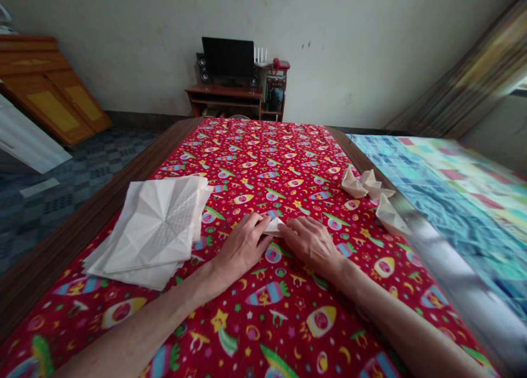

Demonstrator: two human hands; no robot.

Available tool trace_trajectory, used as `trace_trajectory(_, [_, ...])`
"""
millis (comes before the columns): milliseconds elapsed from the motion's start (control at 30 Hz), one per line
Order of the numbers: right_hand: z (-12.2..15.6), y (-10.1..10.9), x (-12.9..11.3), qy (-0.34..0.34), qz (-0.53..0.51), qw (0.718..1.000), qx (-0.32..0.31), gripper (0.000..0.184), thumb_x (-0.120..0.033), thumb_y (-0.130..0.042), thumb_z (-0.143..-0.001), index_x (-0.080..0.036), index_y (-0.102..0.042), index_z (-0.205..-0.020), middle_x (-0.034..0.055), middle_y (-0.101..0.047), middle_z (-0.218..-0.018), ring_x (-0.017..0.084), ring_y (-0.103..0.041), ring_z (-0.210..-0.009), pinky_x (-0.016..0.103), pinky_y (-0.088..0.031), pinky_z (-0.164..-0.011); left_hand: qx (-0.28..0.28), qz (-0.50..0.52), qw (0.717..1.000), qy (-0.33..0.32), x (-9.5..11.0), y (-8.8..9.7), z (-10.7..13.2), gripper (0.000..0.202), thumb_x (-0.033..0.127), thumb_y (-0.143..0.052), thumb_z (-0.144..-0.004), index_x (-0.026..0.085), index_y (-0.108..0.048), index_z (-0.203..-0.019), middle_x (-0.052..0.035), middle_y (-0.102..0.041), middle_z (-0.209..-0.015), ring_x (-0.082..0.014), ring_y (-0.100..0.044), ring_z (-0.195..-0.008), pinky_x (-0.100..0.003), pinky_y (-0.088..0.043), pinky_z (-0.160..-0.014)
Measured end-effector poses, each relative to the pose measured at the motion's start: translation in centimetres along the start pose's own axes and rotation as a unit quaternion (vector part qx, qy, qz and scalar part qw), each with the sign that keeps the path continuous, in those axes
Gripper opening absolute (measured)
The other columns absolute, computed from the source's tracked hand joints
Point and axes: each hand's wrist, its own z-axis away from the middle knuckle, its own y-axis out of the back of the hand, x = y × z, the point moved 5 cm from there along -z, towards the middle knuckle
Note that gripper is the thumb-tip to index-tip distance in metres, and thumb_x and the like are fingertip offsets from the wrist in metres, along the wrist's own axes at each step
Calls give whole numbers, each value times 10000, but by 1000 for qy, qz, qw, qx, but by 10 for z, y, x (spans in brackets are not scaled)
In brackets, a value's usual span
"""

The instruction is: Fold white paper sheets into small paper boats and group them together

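Note:
A small folded piece of white paper point(273, 226) lies on the red patterned tablecloth point(263, 164) in the middle of the table. My left hand point(242, 245) pinches its left side with curled fingers. My right hand point(310, 242) presses on its right side, fingers bent over it. Most of the paper is hidden under both hands. To the left of my left hand lies a stack of creased white paper sheets point(152, 229).
Several folded paper boats point(373, 196) sit near the table's right edge. A bed with a blue patchwork cover point(461, 202) adjoins on the right. A desk with a monitor point(228, 59) stands at the far wall, a wooden cabinet point(49, 89) at the left.

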Motion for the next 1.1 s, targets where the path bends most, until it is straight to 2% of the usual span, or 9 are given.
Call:
trace_trajectory(167, [-3, -1, -6, -53, 34, 998, -23, 116, -207, -504, -914, -178, -579, -831, 24, -573, -740, 163, -484, -674, 300, -325, -602, 46, 113, 991, 56, -1, -2, -1, 493, 261, -532, -881, 179, -422, -1355, -95, -582, -1071, -227, -575, -1004, -385, -496, -901])
trace_trajectory(267, [-4, 2, -7, -76, -7, 997, 12, 146, -200, -476, -925, -170, -563, -811, 28, -577, -727, 154, -490, -656, 282, -325, -572, 79, 171, 979, 81, 2, -4, 1, 641, 248, -551, -857, 181, -282, -1435, -103, -589, -1094, -220, -583, -1014, -387, -502, -901])
trace_trajectory(400, [-3, 5, -9, -97, -82, 990, 57, 201, -203, -391, -948, -175, -541, -816, 35, -574, -704, 154, -499, -649, 265, -356, -577, 98, 185, 976, 64, 10, -6, 6, 673, 275, -489, -891, 181, -157, -1470, -144, -498, -1313, -221, -531, -1160, -396, -461, -980])
trace_trajectory(500, [-1, 3, -13, -105, -125, 984, 70, 180, -206, -387, -941, -182, -536, -844, 42, -587, -720, 157, -515, -660, 264, -384, -598, 96, 148, 984, 41, 18, -1, 8, 592, 286, -429, -925, 186, -195, -1459, -143, -419, -1405, -227, -448, -1266, -412, -398, -1051])
trace_trajectory(600, [-1, 3, -18, -110, -151, 978, 91, 153, -177, -387, -923, -185, -534, -884, 46, -603, -745, 160, -536, -678, 265, -405, -621, 86, 114, 990, 19, 25, 6, 8, 524, 261, -393, -937, 173, -262, -1437, -139, -459, -1370, -229, -418, -1290, -420, -372, -1073])
trace_trajectory(767, [-4, 9, -21, -117, -199, 968, 92, 93, -176, -422, -912, -181, -514, -903, 41, -597, -756, 156, -547, -689, 259, -419, -647, 66, 102, 993, 8, 25, 8, 5, 495, 241, -380, -942, 180, -307, -1428, -125, -529, -1290, -219, -519, -1156, -402, -429, -1019])
trace_trajectory(900, [-4, 5, -17, -136, -236, 960, 63, 70, -178, -424, -908, -184, -488, -936, 53, -603, -829, 158, -559, -740, 258, -429, -689, 71, 104, 992, -7, 21, 4, 4, 485, 152, -370, -915, 173, -375, -1399, -114, -552, -1253, -218, -509, -1174, -393, -429, -1025])
trace_trajectory(1033, [-1, -3, -12, -166, -208, 963, 55, 42, -184, -424, -892, -192, -465, -885, 34, -589, -756, 147, -535, -654, 241, -395, -599, 51, 120, 992, -1, 20, 2, 2, 471, 133, -417, -893, 189, -446, -1359, -93, -587, -1083, -187, -594, -968, -340, -521, -892])
trace_trajectory(1100, [0, -6, -12, -170, -195, 964, 63, 84, -186, -406, -899, -198, -457, -834, 18, -573, -699, 134, -513, -603, 231, -363, -562, 47, 126, 991, 10, 19, 3, 1, 462, 135, -435, -894, 211, -460, -1349, -72, -577, -1009, -160, -605, -856, -305, -548, -806])
